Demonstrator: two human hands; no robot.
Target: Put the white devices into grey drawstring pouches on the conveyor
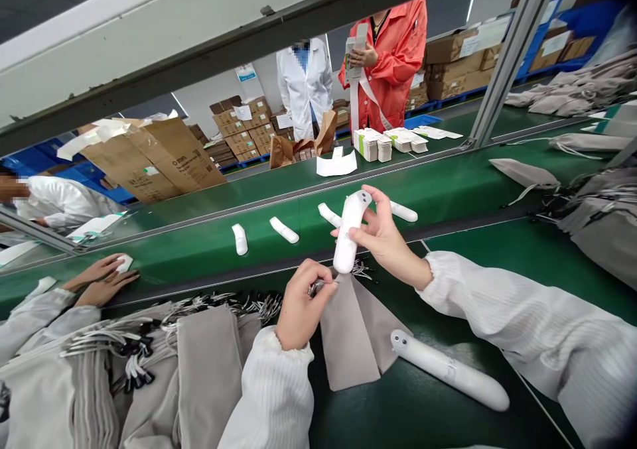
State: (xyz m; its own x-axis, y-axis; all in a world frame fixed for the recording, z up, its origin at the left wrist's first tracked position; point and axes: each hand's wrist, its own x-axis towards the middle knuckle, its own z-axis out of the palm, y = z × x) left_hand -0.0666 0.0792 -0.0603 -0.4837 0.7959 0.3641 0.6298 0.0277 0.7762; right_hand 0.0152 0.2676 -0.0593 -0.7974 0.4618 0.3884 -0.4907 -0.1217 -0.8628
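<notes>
My right hand (pixel 393 240) grips a white, curved handheld device (pixel 346 253) between thumb and fingers; two dark dots mark its upper end. The device's rounded lower end is at the top of a grey drawstring pouch (pixel 346 339); whether it is inside the opening, I cannot tell. Closed on that pouch's top edge is my left hand (pixel 303 303), and the pouch hangs down over the green table. A second device (pixel 450 366) of the same shape lies on the table at the right, its dotted end touching or overlapping the pouch.
Stacked grey pouches (pixel 206 363) with cords lie at my left. Several white devices (pixel 240 239) rest on the green conveyor belt (pixel 169 253). A co-worker's hands (pixel 102 280) touch one at the left. Small white boxes (pixel 371 145) stand beyond, beneath a metal frame post (pixel 512 58).
</notes>
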